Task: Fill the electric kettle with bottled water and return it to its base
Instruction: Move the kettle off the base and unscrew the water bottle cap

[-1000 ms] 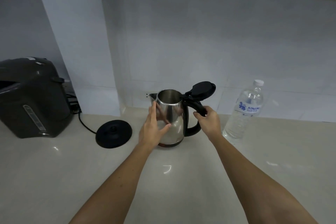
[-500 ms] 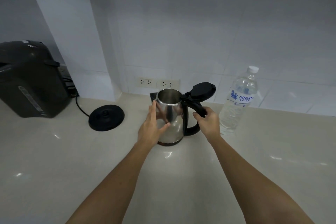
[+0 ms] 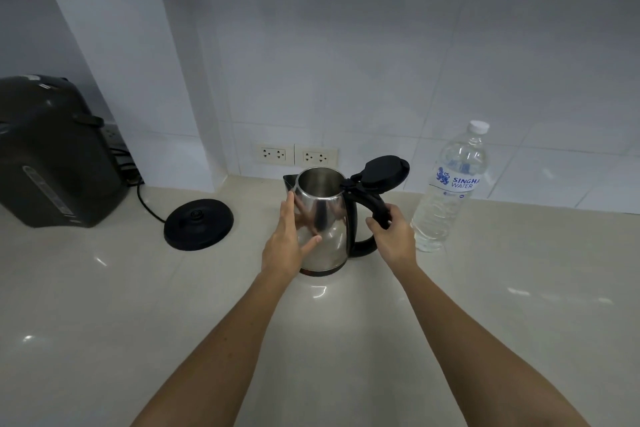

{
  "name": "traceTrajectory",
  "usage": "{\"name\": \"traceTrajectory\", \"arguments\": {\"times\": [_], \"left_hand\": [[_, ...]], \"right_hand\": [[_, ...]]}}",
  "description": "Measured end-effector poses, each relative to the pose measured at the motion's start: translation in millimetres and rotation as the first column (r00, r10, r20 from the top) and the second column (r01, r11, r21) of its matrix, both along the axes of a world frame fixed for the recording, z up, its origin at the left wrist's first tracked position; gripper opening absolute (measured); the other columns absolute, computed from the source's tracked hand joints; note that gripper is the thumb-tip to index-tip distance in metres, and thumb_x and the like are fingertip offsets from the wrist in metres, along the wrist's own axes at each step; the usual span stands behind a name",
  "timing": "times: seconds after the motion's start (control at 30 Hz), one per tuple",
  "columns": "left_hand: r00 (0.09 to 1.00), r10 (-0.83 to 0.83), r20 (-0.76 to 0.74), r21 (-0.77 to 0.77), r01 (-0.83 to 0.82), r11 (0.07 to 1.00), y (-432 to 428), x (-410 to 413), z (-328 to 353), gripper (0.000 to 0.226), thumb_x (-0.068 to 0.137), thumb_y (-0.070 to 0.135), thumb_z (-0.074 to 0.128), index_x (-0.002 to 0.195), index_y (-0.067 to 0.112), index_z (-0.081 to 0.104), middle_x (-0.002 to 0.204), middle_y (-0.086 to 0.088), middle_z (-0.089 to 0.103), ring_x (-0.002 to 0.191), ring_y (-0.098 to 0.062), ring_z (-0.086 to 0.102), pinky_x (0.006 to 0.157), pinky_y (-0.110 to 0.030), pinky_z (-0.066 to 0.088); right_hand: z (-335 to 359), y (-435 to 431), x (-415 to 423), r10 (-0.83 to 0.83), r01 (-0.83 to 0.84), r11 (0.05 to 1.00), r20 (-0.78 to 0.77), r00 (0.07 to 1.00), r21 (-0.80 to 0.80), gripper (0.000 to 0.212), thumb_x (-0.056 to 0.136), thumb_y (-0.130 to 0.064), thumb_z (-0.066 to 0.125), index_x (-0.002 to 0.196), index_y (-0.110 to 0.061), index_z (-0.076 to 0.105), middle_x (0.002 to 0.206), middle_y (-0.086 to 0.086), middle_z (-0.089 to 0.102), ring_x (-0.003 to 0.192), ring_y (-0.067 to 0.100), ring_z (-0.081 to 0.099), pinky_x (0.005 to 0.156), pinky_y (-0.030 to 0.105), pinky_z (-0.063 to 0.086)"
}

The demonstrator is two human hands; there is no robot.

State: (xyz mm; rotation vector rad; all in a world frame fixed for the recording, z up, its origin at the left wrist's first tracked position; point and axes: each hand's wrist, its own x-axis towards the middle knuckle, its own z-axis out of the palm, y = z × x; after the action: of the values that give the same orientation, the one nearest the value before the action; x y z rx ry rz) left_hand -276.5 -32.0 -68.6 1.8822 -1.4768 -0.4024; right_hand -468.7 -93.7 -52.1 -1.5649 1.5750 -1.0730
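A steel electric kettle (image 3: 327,218) with a black handle stands upright on the pale counter, its black lid (image 3: 384,170) flipped open. My right hand (image 3: 393,236) is wrapped around the handle. My left hand (image 3: 287,246) lies flat against the kettle's left side, fingers spread. The round black base (image 3: 199,224) sits on the counter to the left, apart from the kettle, with its cord running back. A clear water bottle (image 3: 448,191) with a white cap stands just right of my right hand, capped.
A dark hot-water dispenser (image 3: 55,152) stands at the far left against the wall. Two wall sockets (image 3: 296,154) sit behind the kettle. A white pillar (image 3: 138,62) juts out at the back left. The counter (image 3: 104,322) stretches wide in front.
The camera has tilted, so everything sits lower and the sockets show. Both hands and the kettle keep the same pose on the counter.
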Motion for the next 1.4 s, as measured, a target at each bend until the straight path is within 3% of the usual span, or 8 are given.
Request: {"name": "traceTrajectory", "arguments": {"times": [0.27, 0.4, 0.6, 0.73, 1.07, 1.23, 1.33, 1.4], "left_hand": [[0.997, -0.077, -0.004, 0.011, 0.077, 0.997, -2.1, 5.5, 1.2, 0.11, 0.084, 0.04, 0.069, 0.144, 0.047, -0.023, 0.16, -0.002, 0.019, 0.128, -0.031, 0.052, 0.094, -0.05, 0.051], [0.996, -0.054, 0.067, -0.036, 0.056, 0.998, 3.2, 2.0, 10.3, 0.094, 0.091, 0.04, 0.06, 0.153, 0.031, -0.011, 0.163, -0.009, 0.002, 0.135, -0.035, 0.041, 0.109, -0.048, 0.038], [0.99, -0.031, 0.138, -0.327, 0.075, 0.942, 1.5, -22.9, 57.7, 0.067, 0.098, 0.032, 0.048, 0.154, 0.013, 0.017, 0.161, -0.01, 0.015, 0.148, -0.026, 0.019, 0.12, -0.044, 0.02], [0.968, -0.056, 0.246, -0.456, 0.166, 0.874, -16.1, -50.6, 83.5, 0.062, 0.094, 0.037, 0.03, 0.149, 0.008, 0.031, 0.158, -0.011, 0.026, 0.148, -0.022, 0.021, 0.12, -0.037, 0.011], [0.827, -0.202, 0.524, -0.523, 0.5, 0.691, -57.6, -181.6, 90.8, 0.047, 0.087, 0.014, 0.046, 0.133, 0.011, 0.048, 0.141, -0.01, 0.053, 0.133, -0.023, 0.046, 0.111, -0.042, 0.035], [0.878, -0.269, 0.397, -0.34, 0.413, 0.845, -74.2, -225.6, 71.7, 0.066, 0.091, 0.016, 0.054, 0.15, 0.01, 0.026, 0.16, -0.008, 0.019, 0.147, -0.019, 0.025, 0.119, -0.04, 0.023], [0.967, -0.168, 0.194, -0.201, 0.206, 0.958, -93.1, -237.6, 64.2, 0.082, 0.093, 0.03, 0.056, 0.154, 0.008, 0.004, 0.163, -0.008, -0.001, 0.151, -0.019, 0.006, 0.122, -0.036, 0.011], [0.994, -0.087, 0.063, -0.134, 0.095, 0.986, -107.1, -242.8, 61.3, 0.095, 0.089, 0.038, 0.062, 0.154, 0.01, -0.001, 0.163, -0.008, 0.0, 0.15, -0.02, 0.007, 0.121, -0.036, 0.013]], "right_hand": [[1.8, 9.5, -3.9, 0.031, -0.029, 0.999, -0.054, 0.998, 0.035, 0.041, 0.093, -0.011, 0.054, 0.134, -0.015, 0.05, 0.116, 0.004, 0.062, 0.113, 0.024, 0.057, 0.086, 0.025, 0.039], [5.0, 19.6, -21.0, 0.033, -0.039, 0.999, -0.177, 0.984, -0.027, 0.045, 0.094, -0.009, 0.052, 0.139, -0.012, 0.047, 0.138, 0.004, 0.055, 0.129, 0.021, 0.048, 0.1, 0.022, 0.033], [44.4, 21.8, -61.1, -0.176, 0.072, 0.938, -0.287, 0.941, -0.34, 0.032, 0.092, -0.008, 0.049, 0.121, -0.014, 0.061, 0.125, -0.001, 0.063, 0.109, 0.022, 0.059, 0.092, 0.03, 0.042], [76.4, 7.0, -91.4, -0.22, 0.02, 0.884, -0.377, 0.9, -0.468, 0.03, 0.09, -0.006, 0.051, 0.116, -0.014, 0.064, 0.12, -0.001, 0.065, 0.111, 0.019, 0.056, 0.081, 0.023, 0.04], [133.5, -56.1, -182.4, -0.169, -0.175, 0.852, -0.576, 0.8, -0.493, 0.035, 0.089, -0.007, 0.05, 0.121, -0.016, 0.06, 0.126, -0.002, 0.059, 0.119, 0.018, 0.051, 0.079, 0.025, 0.038], [145.5, -86.3, -202.7, -0.078, -0.292, 0.825, -0.61, 0.789, -0.484, 0.034, 0.091, -0.01, 0.049, 0.123, -0.017, 0.058, 0.129, -0.003, 0.057, 0.119, 0.018, 0.05, 0.078, 0.026, 0.04], [149.6, -103.0, -204.8, 0.03, -0.403, 0.822, -0.678, 0.735, -0.401, 0.04, 0.094, -0.015, 0.048, 0.133, -0.019, 0.051, 0.138, -0.003, 0.05, 0.124, 0.019, 0.048, 0.087, 0.031, 0.043], [151.8, -114.8, -204.3, 0.123, -0.481, 0.824, -0.733, 0.669, -0.301, 0.046, 0.097, -0.022, 0.047, 0.142, -0.022, 0.04, 0.146, -0.004, 0.042, 0.129, 0.019, 0.045, 0.092, 0.035, 0.044]]}}
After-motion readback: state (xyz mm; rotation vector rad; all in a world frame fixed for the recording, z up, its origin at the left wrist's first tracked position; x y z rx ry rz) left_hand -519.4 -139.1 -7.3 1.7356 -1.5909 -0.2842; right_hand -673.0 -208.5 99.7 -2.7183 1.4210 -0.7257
